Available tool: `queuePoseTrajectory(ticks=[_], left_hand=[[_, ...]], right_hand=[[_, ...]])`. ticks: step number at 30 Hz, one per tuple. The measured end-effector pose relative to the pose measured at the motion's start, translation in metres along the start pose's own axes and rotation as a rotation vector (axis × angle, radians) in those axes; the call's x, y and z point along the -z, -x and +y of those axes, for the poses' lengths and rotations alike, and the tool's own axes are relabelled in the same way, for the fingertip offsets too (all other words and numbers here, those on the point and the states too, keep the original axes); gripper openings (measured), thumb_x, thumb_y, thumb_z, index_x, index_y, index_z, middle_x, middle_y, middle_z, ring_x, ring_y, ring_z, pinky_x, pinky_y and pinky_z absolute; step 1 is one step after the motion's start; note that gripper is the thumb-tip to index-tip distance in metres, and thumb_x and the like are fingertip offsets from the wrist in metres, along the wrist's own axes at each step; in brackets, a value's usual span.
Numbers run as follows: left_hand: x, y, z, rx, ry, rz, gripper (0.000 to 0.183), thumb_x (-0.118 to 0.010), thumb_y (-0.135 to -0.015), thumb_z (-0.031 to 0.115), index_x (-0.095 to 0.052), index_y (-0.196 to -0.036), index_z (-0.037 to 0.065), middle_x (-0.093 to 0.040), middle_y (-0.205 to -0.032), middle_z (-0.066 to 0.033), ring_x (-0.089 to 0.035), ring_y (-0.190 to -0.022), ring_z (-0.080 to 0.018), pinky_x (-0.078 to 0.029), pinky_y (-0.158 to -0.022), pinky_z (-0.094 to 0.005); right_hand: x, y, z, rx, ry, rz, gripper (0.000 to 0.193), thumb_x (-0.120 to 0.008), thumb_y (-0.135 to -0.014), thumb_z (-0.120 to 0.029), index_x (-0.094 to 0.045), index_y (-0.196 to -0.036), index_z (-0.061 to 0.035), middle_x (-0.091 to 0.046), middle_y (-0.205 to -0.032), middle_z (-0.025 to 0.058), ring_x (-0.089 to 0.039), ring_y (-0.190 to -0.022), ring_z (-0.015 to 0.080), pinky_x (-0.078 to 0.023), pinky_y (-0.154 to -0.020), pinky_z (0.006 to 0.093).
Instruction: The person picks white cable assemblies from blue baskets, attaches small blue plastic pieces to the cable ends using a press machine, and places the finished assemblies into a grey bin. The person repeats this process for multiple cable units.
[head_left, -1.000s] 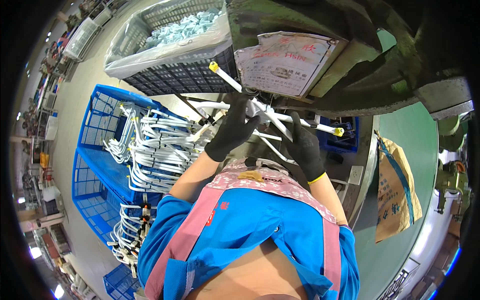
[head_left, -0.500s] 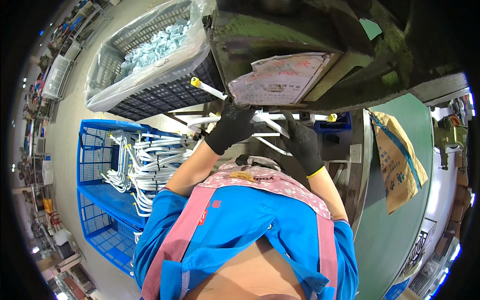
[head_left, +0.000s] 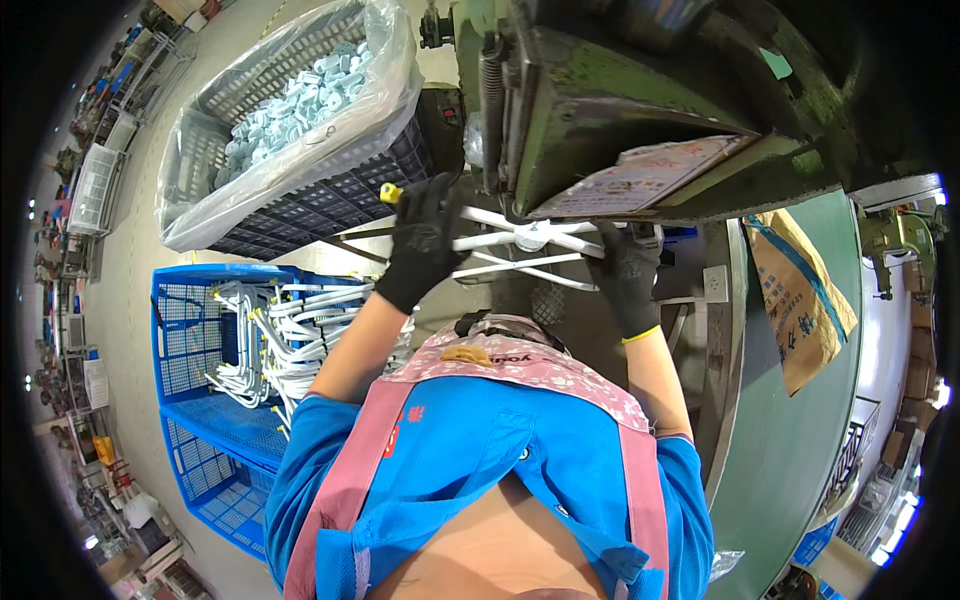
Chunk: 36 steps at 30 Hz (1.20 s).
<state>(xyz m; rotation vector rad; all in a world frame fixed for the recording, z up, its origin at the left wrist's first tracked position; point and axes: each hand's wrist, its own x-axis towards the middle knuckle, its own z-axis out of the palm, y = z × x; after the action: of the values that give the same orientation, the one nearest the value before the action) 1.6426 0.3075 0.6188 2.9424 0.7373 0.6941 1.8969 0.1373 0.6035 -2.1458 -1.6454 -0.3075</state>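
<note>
A white tube frame (head_left: 530, 237) spans the space between my two black-gloved hands. Its tubes cross at a round hub in the middle, below the machine's edge. Around the tubes at the left end, my left hand (head_left: 425, 240) is closed; a yellow end cap (head_left: 390, 192) pokes out beside its fingers. My right hand (head_left: 625, 275) grips the frame's right end, though its fingertips are partly hidden. The green machine (head_left: 610, 110) stands right above the frame, with a worn paper label on its slanted face.
At the upper left, a black crate (head_left: 330, 190) lined with clear plastic holds many pale blue-grey parts. Blue baskets (head_left: 220, 420) below it carry stacked white bent tubes (head_left: 310, 330). On the right, a brown paper sack (head_left: 800, 300) lies on a green tabletop (head_left: 790, 430).
My left hand has shifted left and up along the frame, and my right hand slightly right. The frame's hub and crossing tubes now show more fully. My view has turned a little.
</note>
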Motion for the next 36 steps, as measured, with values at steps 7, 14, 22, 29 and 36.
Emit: queuePoseTrajectory(ticks=[7,14,22,29,36], left_hand=[[0.002,0.013,-0.011,0.039,-0.181,-0.098,0.033,-0.061,-0.07,0.014,-0.061,-0.103,0.009,-0.059,-0.097,-0.011,-0.054,-0.095,-0.0289,-0.039,-0.086,-0.0441],[0.0,0.009,-0.018,-0.005,-0.157,-0.145,0.035,-0.061,-0.072,0.013,-0.061,-0.106,0.007,-0.061,-0.09,-0.0107,-0.056,-0.088,-0.0273,-0.041,-0.075,-0.0438],[-0.004,0.009,-0.018,-0.018,-0.161,-0.088,0.034,-0.066,-0.07,0.013,-0.059,-0.103,0.009,-0.059,-0.09,-0.012,-0.058,-0.088,-0.0296,-0.042,-0.072,-0.0442],[-0.001,0.005,-0.015,0.049,-0.14,-0.153,0.032,-0.056,-0.073,0.011,-0.062,-0.105,0.009,-0.058,-0.087,-0.0097,-0.056,-0.085,-0.0278,-0.04,-0.079,-0.0432],[0.018,0.0,-0.008,0.057,-0.182,-0.054,0.038,-0.06,-0.071,0.011,-0.059,-0.109,0.01,-0.059,-0.095,-0.0108,-0.056,-0.093,-0.028,-0.038,-0.084,-0.0471]], right_hand=[[-0.025,-0.018,0.029,0.094,-0.026,0.036,0.028,-0.077,-0.056,-0.031,-0.067,-0.076,-0.0139,-0.064,-0.079,0.0085,-0.061,-0.075,0.0308,-0.048,-0.068,0.044],[-0.031,-0.016,0.037,-0.025,0.022,-0.121,0.043,-0.081,-0.055,-0.031,-0.062,-0.088,-0.0112,-0.063,-0.092,0.0144,-0.059,-0.087,0.0364,-0.049,-0.075,0.0461],[-0.032,-0.016,0.037,0.04,0.04,-0.05,0.038,-0.08,-0.056,-0.029,-0.062,-0.086,-0.0135,-0.063,-0.085,0.0117,-0.06,-0.081,0.0355,-0.049,-0.068,0.0458],[-0.008,-0.023,0.019,0.045,0.1,-0.105,0.033,-0.077,-0.059,-0.033,-0.068,-0.087,-0.0185,-0.065,-0.083,0.0074,-0.063,-0.077,0.0292,-0.05,-0.067,0.0416],[0.002,-0.033,0.028,0.195,0.01,0.084,0.028,-0.074,-0.065,-0.037,-0.067,-0.083,-0.0161,-0.063,-0.077,0.007,-0.062,-0.069,0.0278,-0.048,-0.059,0.0408]])
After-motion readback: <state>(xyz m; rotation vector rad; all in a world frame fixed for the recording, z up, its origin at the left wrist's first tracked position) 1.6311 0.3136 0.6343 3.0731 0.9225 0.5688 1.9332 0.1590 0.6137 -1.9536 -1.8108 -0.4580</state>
